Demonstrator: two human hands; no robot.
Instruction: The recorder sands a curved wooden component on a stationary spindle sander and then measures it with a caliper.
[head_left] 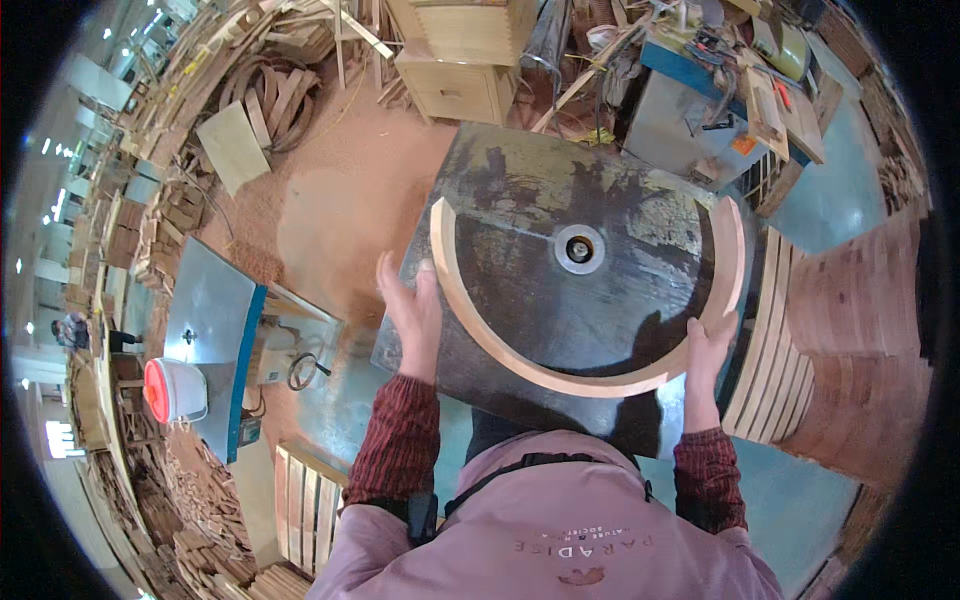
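A pale wooden half-ring [600, 387] lies on the dark metal machine table [530, 305], its open side facing away from me. It curves round the spindle [580, 250] in the table's round insert, well apart from it. My right hand [708, 350] grips the half-ring on its right side, the thumb over the inner side. At the left, my left hand [412, 308] is beside the outer edge of the half-ring with its fingers spread. Its thumb is close to the wood; I cannot tell whether they touch.
Stacked curved wooden pieces [765, 340] stand right of the table. A second machine [215, 310] with a handwheel [303, 371] and a white bucket [180, 391] with a red lid is at the left. A wooden cabinet [455, 88] and a cluttered workbench [680, 115] stand beyond.
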